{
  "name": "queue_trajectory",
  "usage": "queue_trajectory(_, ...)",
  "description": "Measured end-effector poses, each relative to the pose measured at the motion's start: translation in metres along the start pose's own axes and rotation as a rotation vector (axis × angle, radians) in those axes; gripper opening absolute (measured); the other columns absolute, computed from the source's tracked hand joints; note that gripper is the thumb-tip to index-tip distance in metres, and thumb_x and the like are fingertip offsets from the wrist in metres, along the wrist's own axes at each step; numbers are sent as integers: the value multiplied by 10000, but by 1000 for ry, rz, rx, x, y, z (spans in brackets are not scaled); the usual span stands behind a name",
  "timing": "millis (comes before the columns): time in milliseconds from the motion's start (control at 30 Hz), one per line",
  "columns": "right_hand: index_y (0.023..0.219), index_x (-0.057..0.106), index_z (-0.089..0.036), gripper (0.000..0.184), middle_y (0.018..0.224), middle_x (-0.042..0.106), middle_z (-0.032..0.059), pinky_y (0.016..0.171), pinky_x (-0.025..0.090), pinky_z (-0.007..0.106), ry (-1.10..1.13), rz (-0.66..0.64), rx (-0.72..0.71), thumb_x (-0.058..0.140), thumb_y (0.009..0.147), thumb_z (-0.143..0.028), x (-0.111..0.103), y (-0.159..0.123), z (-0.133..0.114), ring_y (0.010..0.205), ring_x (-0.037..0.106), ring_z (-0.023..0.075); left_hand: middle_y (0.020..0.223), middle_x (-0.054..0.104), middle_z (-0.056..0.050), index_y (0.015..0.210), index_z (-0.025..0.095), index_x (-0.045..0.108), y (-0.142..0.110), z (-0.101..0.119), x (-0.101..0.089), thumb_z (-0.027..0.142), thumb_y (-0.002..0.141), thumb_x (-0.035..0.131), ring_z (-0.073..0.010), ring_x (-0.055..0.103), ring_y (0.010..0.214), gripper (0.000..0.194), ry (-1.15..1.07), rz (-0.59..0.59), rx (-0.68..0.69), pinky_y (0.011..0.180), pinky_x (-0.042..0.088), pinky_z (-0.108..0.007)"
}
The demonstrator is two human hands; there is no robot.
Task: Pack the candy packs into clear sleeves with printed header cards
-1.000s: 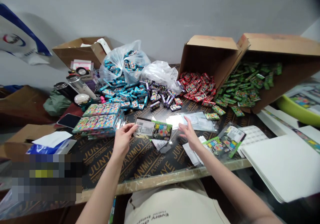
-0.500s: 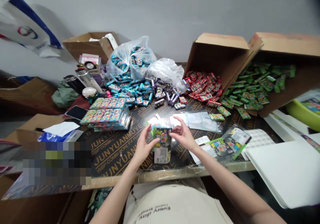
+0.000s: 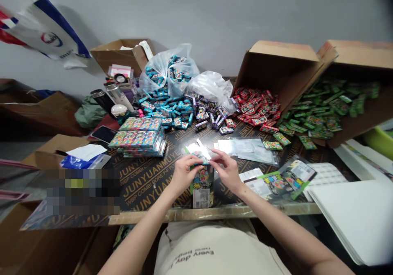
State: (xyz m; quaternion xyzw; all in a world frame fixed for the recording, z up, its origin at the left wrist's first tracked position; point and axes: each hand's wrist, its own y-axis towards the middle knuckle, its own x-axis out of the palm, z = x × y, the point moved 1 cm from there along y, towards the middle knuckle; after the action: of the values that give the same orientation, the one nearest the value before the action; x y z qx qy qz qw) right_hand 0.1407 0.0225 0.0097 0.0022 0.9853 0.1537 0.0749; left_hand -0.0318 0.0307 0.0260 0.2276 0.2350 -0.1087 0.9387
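Both hands together over the near middle of the worktop, fingertips almost meeting. Left hand: fingers curled, thumb and forefinger closed in a pinch on the top edge of a green-and-black printed flat packet. Right hand: same pinch, at the right end of that edge. Packet upright in the view, its lower end near the worktop's front edge. Just beyond the fingers, white paper slips. Past the right hand, clear flat plastic sleeves; nearer the front edge on that side, overlapping green printed packets. White flat boards at the right front corner. Left of centre, a stack of multicoloured wrapped packs, dark phone beside it. Along the back edge, left to right: small blue boxes, some in a clear plastic bag; small purple boxes; small red boxes, spilling from a tipped brown carton; small green boxes from a second.
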Motion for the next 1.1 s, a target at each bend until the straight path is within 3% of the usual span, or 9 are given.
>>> queue_trajectory(167,1161,484,-227,439,695,556,-25,619,470,245,8,-45,55,605,739,-230,0,-1,-2,623,552,113,791,631,-53,817,184,676,-3,1,-1,173,743,608,-161,591,757,101,-5,11,30,711,468,-289)
queue_trajectory(400,1149,520,-224,323,805,619,14,767,425,288,-281,-237,-121,503,827,-244,-15,8,-26,749,570,136,812,619,-54,783,174,667,-6,1,-3,156,764,574,-148,582,763,98,5,-15,85,701,462,-266)
queue_trajectory(533,909,616,-191,179,863,582,37,793,392,294,-355,-185,-148,569,780,-306,-19,37,-46,862,528,159,824,620,-55,793,182,679,-5,4,-6,134,764,554,-148,582,763,137,43,-25,53,699,463,-273)
queue_trajectory(633,735,609,-166,148,818,583,27,721,395,265,-343,-321,-53,599,743,-314,-10,52,-46,818,528,151,780,641,-49,756,178,678,-3,4,-8,124,731,581,-150,596,726,114,12,-7,22,687,472,-279)
queue_trajectory(800,643,592,-136,180,650,571,0,557,374,207,-209,-549,173,600,710,-304,10,51,-32,631,511,112,740,668,-48,668,161,645,-4,3,-10,124,668,622,-164,618,709,44,-17,56,-38,685,482,-288)
queue_trajectory(933,618,574,-133,233,570,530,-20,507,367,203,-96,-577,282,591,709,-347,14,45,-25,538,479,93,759,665,-54,665,157,620,-5,6,-11,112,669,589,-160,616,725,55,2,59,-16,701,475,-287)
queue_trajectory(1100,597,564,-130,250,538,520,-23,488,352,196,-71,-553,279,611,692,-357,14,43,-19,517,467,85,743,647,-52,653,156,588,-7,5,-4,187,667,632,-161,604,710,56,38,87,-7,677,464,-284)
